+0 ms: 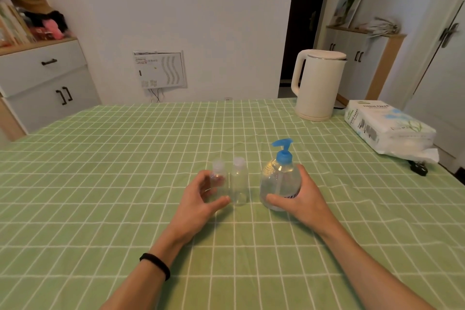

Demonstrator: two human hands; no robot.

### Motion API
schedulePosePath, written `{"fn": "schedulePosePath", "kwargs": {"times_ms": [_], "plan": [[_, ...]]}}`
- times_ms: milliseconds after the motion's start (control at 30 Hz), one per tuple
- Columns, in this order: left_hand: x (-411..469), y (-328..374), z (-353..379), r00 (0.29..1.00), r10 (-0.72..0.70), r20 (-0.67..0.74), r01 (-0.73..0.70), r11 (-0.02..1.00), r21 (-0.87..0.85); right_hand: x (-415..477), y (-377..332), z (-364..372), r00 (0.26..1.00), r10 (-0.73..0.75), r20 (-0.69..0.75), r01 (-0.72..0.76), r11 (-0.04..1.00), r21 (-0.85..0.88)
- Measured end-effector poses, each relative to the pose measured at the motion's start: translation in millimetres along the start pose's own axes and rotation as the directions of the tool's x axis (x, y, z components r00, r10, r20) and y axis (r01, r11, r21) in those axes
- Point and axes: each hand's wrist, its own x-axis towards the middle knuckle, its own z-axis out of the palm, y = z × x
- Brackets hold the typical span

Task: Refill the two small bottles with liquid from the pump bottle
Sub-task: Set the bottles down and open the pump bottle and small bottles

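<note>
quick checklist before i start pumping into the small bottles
1. Pump bottle steadied: ok, the right hand grips its body and it stands upright on the tablecloth.
2. Liquid in the pump bottle: ok, clear liquid shows inside.
3. Left small bottle held: ok, the left hand is curled round it.
4. Small bottles open: not ok, both caps are on.
5. Right small bottle stable: ok, upright, untouched, apart from the pump bottle.
6. Small bottles empty: cannot tell, they are too clear to judge.
</note>
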Motion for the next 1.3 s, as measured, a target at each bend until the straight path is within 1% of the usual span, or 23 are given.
{"fn": "schedulePosePath", "kwargs": {"times_ms": [267,333,433,467,500,533,567,600,633,667,700,733,800,867,900,967,1033,1200,1300], "plan": [[-8,6,3,0.999,0.036,-0.014,-0.036,0.999,-0.034,-2,-4,1,1.0,-0.01,-0.003,0.011,0.999,0.048],[-16,9,2,0.999,0.044,-0.012,-0.045,0.997,-0.068,-2,-3,0,1.0,-0.013,0.001,0.013,0.998,0.058],[-32,12,1,0.998,0.061,0.013,-0.059,0.991,-0.117,-3,1,-2,0.999,-0.045,0.014,0.043,0.987,0.156],[-36,12,0,0.998,0.064,0.024,-0.061,0.991,-0.12,-5,1,-2,0.999,-0.044,-0.022,0.048,0.978,0.204],[-39,12,0,0.997,0.066,0.029,-0.062,0.991,-0.118,-6,-1,-3,0.995,-0.043,-0.093,0.063,0.972,0.226],[-41,12,-1,0.997,0.068,0.029,-0.065,0.992,-0.111,-9,-4,-3,0.978,-0.061,-0.199,0.103,0.973,0.208],[-41,10,-1,0.997,0.069,0.029,-0.066,0.993,-0.099,-12,-7,-3,0.941,-0.098,-0.323,0.156,0.975,0.158],[-41,8,-2,0.997,0.07,0.028,-0.067,0.994,-0.085,-16,-11,-2,0.883,-0.149,-0.445,0.211,0.973,0.094],[-41,7,-1,0.997,0.074,0.03,-0.072,0.995,-0.073,-22,-17,-2,0.822,-0.198,-0.534,0.252,0.967,0.029],[-42,7,0,0.996,0.08,0.031,-0.078,0.995,-0.069,-30,-24,0,0.788,-0.241,-0.567,0.285,0.959,-0.012],[-43,6,0,0.996,0.088,0.024,-0.086,0.993,-0.078,-36,-32,6,0.782,-0.288,-0.553,0.322,0.946,-0.039],[-42,5,0,0.995,0.099,0.011,-0.097,0.991,-0.093,-40,-40,14,0.796,-0.338,-0.502,0.365,0.93,-0.049],[-40,1,1,0.993,0.118,-0.008,-0.118,0.987,-0.108,-42,-57,32,0.838,-0.427,-0.339,0.441,0.897,-0.04],[-37,-3,1,0.991,0.131,-0.021,-0.132,0.987,-0.093,-37,-66,51,0.877,-0.442,-0.188,0.451,0.892,0.004],[-37,-4,1,0.99,0.141,-0.029,-0.143,0.986,-0.084,-35,-68,58,0.892,-0.427,-0.145,0.435,0.9,0.029],[-38,-3,1,0.986,0.162,-0.037,-0.165,0.984,-0.075,-31,-66,69,0.913,-0.39,-0.119,0.398,0.915,0.058],[-39,-1,1,0.986,0.164,-0.024,-0.165,0.983,-0.081,-29,-62,74,0.927,-0.355,-0.124,0.365,0.929,0.068],[-38,1,2,0.994,0.113,0.0,-0.112,0.991,-0.075,-29,-51,73,0.948,-0.274,-0.16,0.297,0.944,0.142],[-37,3,1,0.996,0.075,0.04,-0.07,0.993,-0.1,-31,-50,68,0.95,-0.282,-0.132,0.302,0.939,0.164]]}}
